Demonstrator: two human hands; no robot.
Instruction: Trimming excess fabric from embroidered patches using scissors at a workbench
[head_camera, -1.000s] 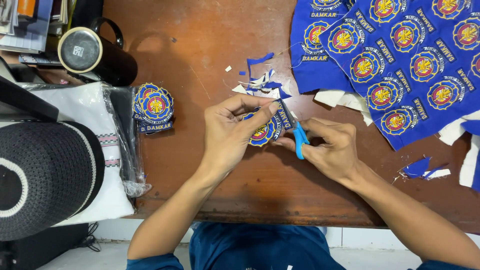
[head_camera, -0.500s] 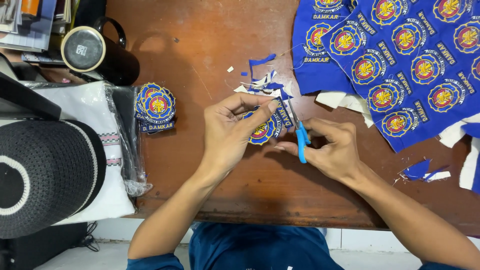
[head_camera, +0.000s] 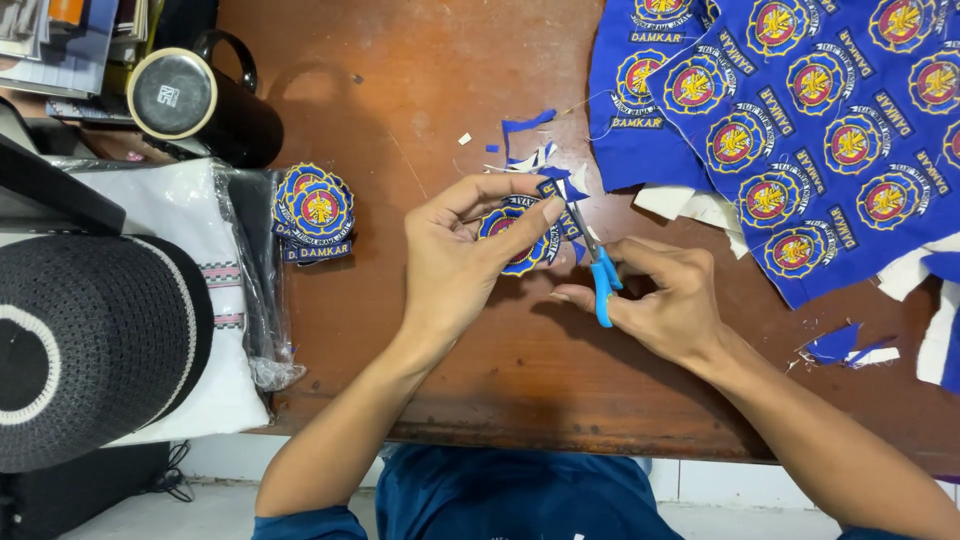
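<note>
- Round blue embroidered patch (head_camera: 512, 236) up off the table, near the middle, a little toward the far edge.
- Left hand (head_camera: 462, 258) pinching that patch, thumb on top, fingers curled narrow beneath.
- Small blue-handled scissors (head_camera: 597, 272) gripped in the right hand (head_camera: 668, 300), fingers closed through the loops, blades at the patch's right rim.
- Blue and white fabric scraps (head_camera: 535, 152) scattered just beyond the hands, toward the far edge.
- Blue cloth sheet (head_camera: 800, 120) printed with rows of the same round emblems, spread over the far right corner of the wooden table (head_camera: 520, 360).
- More loose trimmings (head_camera: 848, 346) near the right edge, well apart from the patch.
- Small stack of finished patches (head_camera: 314, 212) lying flat toward the left side, clear of both hands.
- Black mug (head_camera: 200, 105) with pale rim at the far left corner, tipped on its side.
- Folded white cloth in clear plastic (head_camera: 200, 290) along the left edge.
- Black knitted cap (head_camera: 95, 340) overlapping that packet, hanging past the near left corner.
</note>
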